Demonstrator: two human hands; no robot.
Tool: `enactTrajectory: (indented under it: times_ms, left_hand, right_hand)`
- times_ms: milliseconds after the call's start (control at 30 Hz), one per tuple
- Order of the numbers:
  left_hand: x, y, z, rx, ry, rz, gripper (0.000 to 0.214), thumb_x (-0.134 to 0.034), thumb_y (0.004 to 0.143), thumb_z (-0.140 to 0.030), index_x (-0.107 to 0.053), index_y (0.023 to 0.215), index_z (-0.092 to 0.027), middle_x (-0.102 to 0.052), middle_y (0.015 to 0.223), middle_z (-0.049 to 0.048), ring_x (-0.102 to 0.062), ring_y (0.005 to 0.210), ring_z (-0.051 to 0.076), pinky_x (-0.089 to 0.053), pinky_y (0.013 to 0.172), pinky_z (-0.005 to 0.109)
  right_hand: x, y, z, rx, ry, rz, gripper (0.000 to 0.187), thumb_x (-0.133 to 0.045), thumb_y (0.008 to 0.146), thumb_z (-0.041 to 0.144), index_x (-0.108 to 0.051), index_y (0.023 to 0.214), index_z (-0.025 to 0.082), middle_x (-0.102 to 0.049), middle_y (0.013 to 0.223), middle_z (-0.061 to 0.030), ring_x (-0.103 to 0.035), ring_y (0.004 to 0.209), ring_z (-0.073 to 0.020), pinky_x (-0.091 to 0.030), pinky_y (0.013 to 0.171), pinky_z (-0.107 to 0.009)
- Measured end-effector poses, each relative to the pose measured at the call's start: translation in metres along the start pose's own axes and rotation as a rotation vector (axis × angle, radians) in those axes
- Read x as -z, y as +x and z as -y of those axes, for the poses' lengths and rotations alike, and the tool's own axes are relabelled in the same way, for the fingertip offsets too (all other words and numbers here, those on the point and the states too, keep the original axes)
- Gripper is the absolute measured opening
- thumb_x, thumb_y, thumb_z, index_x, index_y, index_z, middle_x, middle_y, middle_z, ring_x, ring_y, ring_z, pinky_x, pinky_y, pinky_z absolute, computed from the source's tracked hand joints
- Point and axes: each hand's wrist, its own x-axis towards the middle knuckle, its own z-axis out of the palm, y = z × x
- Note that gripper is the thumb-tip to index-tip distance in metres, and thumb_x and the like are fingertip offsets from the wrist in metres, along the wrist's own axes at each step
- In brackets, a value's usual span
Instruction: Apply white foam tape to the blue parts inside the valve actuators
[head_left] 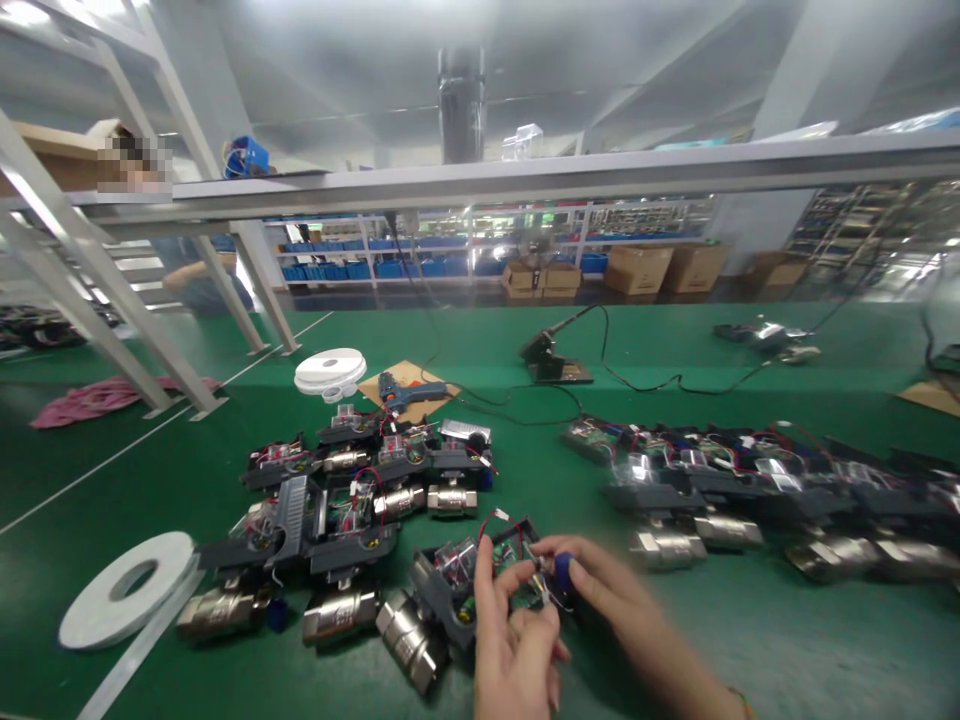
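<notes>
My left hand (514, 645) is closed around the front of a valve assembly (442, 600), a dark plastic housing on a shiny metal valve body with red wires and a small circuit board. My right hand (592, 585) pinches a small blue part (562, 572) right at the open housing, fingers pressed together. Both hands meet near the bottom centre of the green bench.
A pile of several similar valve assemblies (345, 500) lies to the left, a long row (750, 495) to the right. White tape rolls (127, 590) (330, 370), a blue glue gun (401, 392), a soldering stand (551, 360) and a pink cloth (90, 400) sit around. Another person (199, 275) stands far left.
</notes>
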Motion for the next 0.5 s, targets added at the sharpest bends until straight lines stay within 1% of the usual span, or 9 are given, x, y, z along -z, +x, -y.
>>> enactTrajectory:
  times_ms: [67,133,267,333,367,400,433,467,500]
  left_hand:
    - [-0.007,0.002,-0.007,0.058,-0.051,-0.056,0.092,-0.067,0.075,-0.031,-0.016,0.151,-0.026,-0.042,0.142,0.0176,-0.058,0.063,0.008,-0.036,0.038,0.016]
    - [-0.013,0.004,-0.020,0.117,-0.159,-0.088,0.087,-0.064,0.074,-0.023,-0.021,0.150,-0.023,-0.038,0.144,0.0176,-0.060,0.069,0.011,-0.042,0.043,0.018]
    - [-0.021,0.016,-0.052,0.282,-0.429,-0.072,0.060,-0.056,0.087,-0.023,-0.029,0.141,-0.023,-0.046,0.129,0.0135,-0.062,0.073,0.013,-0.046,0.050,0.021]
    - [-0.024,0.023,-0.065,0.359,-0.479,-0.073,0.042,-0.050,0.094,-0.026,-0.035,0.133,-0.021,-0.049,0.123,0.0116,-0.062,0.072,0.012,-0.048,0.054,0.022]
    - [-0.024,0.025,-0.071,0.383,-0.487,-0.080,0.034,-0.047,0.096,-0.027,-0.039,0.128,-0.018,-0.051,0.119,0.0121,-0.063,0.072,0.013,-0.048,0.056,0.023]
    - [-0.022,0.025,-0.076,0.406,-0.490,-0.057,0.028,-0.045,0.096,-0.028,-0.043,0.121,-0.014,-0.054,0.116,0.0135,-0.064,0.072,0.013,-0.049,0.057,0.023]
    - [-0.019,0.023,-0.080,0.432,-0.482,0.026,0.027,-0.044,0.097,-0.031,-0.048,0.115,-0.011,-0.056,0.114,0.0156,-0.065,0.073,0.015,-0.049,0.059,0.024]
    - [-0.013,0.020,-0.084,0.449,-0.437,0.179,0.032,-0.047,0.095,-0.036,-0.052,0.112,-0.009,-0.059,0.112,0.0175,-0.067,0.076,0.017,-0.050,0.061,0.024]
    - [-0.005,0.015,-0.089,0.452,-0.348,0.367,0.040,-0.051,0.092,-0.043,-0.057,0.111,-0.008,-0.062,0.112,0.0188,-0.069,0.080,0.019,-0.051,0.064,0.025]
  right_hand:
    - [-0.001,-0.001,-0.003,-0.038,0.010,0.001,0.036,-0.050,0.099,0.052,-0.070,0.110,0.024,-0.071,0.110,-0.0082,-0.067,0.103,-0.0261,-0.054,0.090,-0.039]
    - [-0.003,-0.002,-0.001,-0.046,0.004,0.001,0.039,-0.049,0.099,0.054,-0.070,0.110,0.024,-0.072,0.105,-0.0081,-0.067,0.099,-0.0260,-0.054,0.089,-0.039]
    - [-0.007,-0.002,0.004,-0.032,0.006,-0.031,0.040,-0.049,0.098,0.055,-0.072,0.105,0.023,-0.072,0.103,-0.0081,-0.068,0.100,-0.0263,-0.054,0.089,-0.039]
    - [-0.006,-0.002,-0.003,-0.025,0.030,-0.027,0.040,-0.051,0.097,0.056,-0.073,0.104,0.023,-0.073,0.103,-0.0088,-0.068,0.100,-0.0276,-0.055,0.090,-0.040]
    - [-0.005,-0.004,-0.010,-0.026,0.044,-0.036,0.041,-0.053,0.095,0.057,-0.074,0.104,0.023,-0.073,0.103,-0.0098,-0.069,0.100,-0.0291,-0.056,0.091,-0.042]
    - [-0.004,-0.005,-0.018,-0.038,0.055,-0.051,0.041,-0.056,0.092,0.058,-0.075,0.105,0.024,-0.074,0.104,-0.0110,-0.070,0.100,-0.0311,-0.057,0.091,-0.044]
    - [-0.003,-0.006,-0.028,-0.052,0.056,-0.123,0.041,-0.061,0.087,0.059,-0.076,0.104,0.025,-0.075,0.104,-0.0124,-0.070,0.099,-0.0333,-0.059,0.089,-0.045]
    - [-0.002,-0.006,-0.040,-0.074,0.047,-0.202,0.040,-0.068,0.080,0.060,-0.078,0.100,0.027,-0.076,0.102,-0.0133,-0.071,0.097,-0.0356,-0.061,0.083,-0.045]
    - [-0.002,-0.005,-0.051,-0.095,0.029,-0.310,0.039,-0.072,0.075,0.062,-0.080,0.096,0.030,-0.076,0.100,-0.0132,-0.072,0.095,-0.0372,-0.063,0.077,-0.045]
